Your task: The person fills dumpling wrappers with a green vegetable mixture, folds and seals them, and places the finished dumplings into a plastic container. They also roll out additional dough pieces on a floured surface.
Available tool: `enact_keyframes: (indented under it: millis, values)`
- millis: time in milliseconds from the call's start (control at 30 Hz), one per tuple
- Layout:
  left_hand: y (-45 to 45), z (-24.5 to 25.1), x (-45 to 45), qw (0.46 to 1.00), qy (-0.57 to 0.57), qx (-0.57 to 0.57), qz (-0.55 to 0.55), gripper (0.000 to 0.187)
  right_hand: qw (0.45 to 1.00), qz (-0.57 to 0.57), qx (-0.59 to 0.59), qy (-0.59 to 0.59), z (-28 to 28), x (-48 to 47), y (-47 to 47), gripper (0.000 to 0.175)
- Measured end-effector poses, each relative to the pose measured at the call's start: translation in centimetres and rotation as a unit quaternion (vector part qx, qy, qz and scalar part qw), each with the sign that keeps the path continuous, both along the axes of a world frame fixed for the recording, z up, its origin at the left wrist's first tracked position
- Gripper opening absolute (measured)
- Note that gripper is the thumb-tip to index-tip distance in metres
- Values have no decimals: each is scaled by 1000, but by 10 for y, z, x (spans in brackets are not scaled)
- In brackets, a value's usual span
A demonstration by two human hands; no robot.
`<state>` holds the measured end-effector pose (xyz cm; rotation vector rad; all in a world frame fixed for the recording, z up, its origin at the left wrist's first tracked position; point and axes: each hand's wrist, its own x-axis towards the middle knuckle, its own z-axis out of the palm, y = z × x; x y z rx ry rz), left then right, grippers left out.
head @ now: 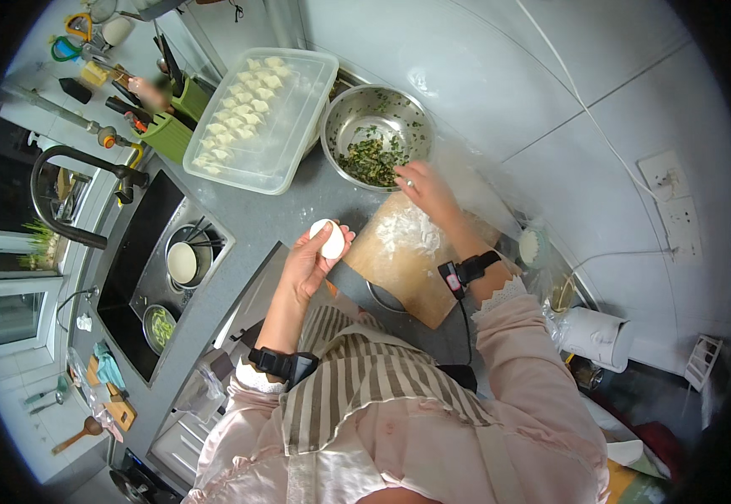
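A round white dough wrapper (327, 239) lies in my left hand (312, 257), thumb on top, over the counter's edge. My right hand (427, 192) is at the near right rim of a steel mixing bowl (378, 135), fingers bent over the chopped green filling (370, 157). Whether its fingers hold anything cannot be told. Rows of folded dumplings (239, 116) sit on a translucent plastic lid or tray (280, 173) left of the bowl. Below my right hand is a floured wooden board (428, 290), with white flour (403, 230) spread over it.
At the left is a sink (151, 277) with a black faucet (75, 157), a pot holding a cream bowl (182, 263) and a bowl of green pieces (159, 329). Green knife holders (165, 135) stand behind. A white cable (592, 120) hangs along the tiled wall.
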<state>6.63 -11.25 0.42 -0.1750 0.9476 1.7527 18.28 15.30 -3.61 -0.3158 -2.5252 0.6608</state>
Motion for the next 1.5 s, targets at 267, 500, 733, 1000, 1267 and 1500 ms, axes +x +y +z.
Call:
enact_keyframes:
  millis: [267,500,733,1000,1267,1500]
  values:
    - [40,-20,-16,998,-33,7,-49,30,981,-112,-159,21,29,-9,7,15]
    - [60,-44,-26,994,11,-53,-96,29,958,-86,-272,31,40,-5,4,14]
    - [75,-46,-23,995,12,-45,-86,25,960,-28,-278,23,31,-6,-2,15]
    - [80,-44,-24,994,27,-53,-89,21,979,-132,-151,35,37,1,14,17]
    - [78,-50,-24,992,37,-86,-83,24,932,-99,-343,61,45,4,-8,18]
    - [84,-57,-21,990,85,-94,-55,22,966,-79,-227,96,59,-25,-29,23]
